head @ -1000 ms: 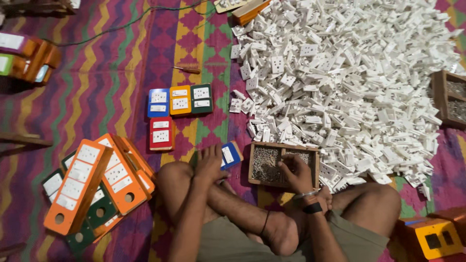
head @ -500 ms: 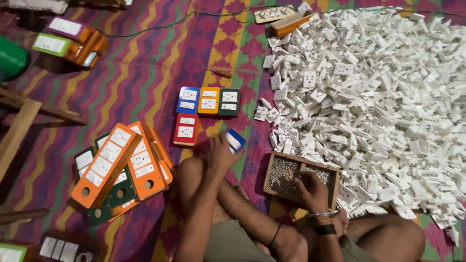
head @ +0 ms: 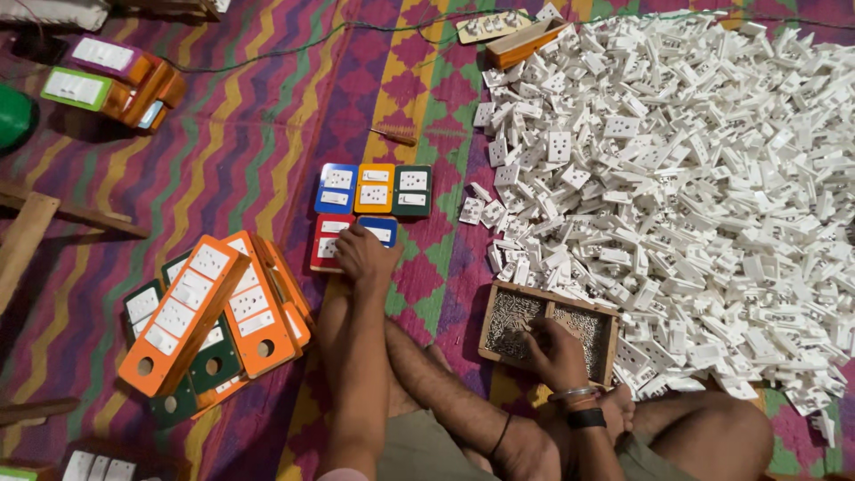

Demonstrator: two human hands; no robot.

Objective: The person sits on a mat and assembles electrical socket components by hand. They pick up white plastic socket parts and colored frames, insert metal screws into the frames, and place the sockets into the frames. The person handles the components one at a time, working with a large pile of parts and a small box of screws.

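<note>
My left hand (head: 363, 256) rests on the near edge of a small blue switch board (head: 386, 231) and grips it. That board lies flat on the mat beside a red one (head: 325, 240). Just beyond them lie a blue board (head: 337, 188), an orange board (head: 374, 188) and a dark green board (head: 412, 190) in a row. My right hand (head: 557, 354) reaches into a two-part wooden tray (head: 545, 304) of small screws (head: 509, 322). Its fingers are curled down among them, and I cannot see whether they hold any.
A large heap of white socket parts (head: 704, 169) covers the mat to the right. Long orange and green boards (head: 200, 316) are stacked at the left, by my knee. More boards (head: 116, 76) lie far left, with wooden slats (head: 27, 236) and a cable (head: 267, 53).
My left hand has carried the small blue board forward and set it down beside the red one. My right hand has stayed in the tray. The view has shifted.
</note>
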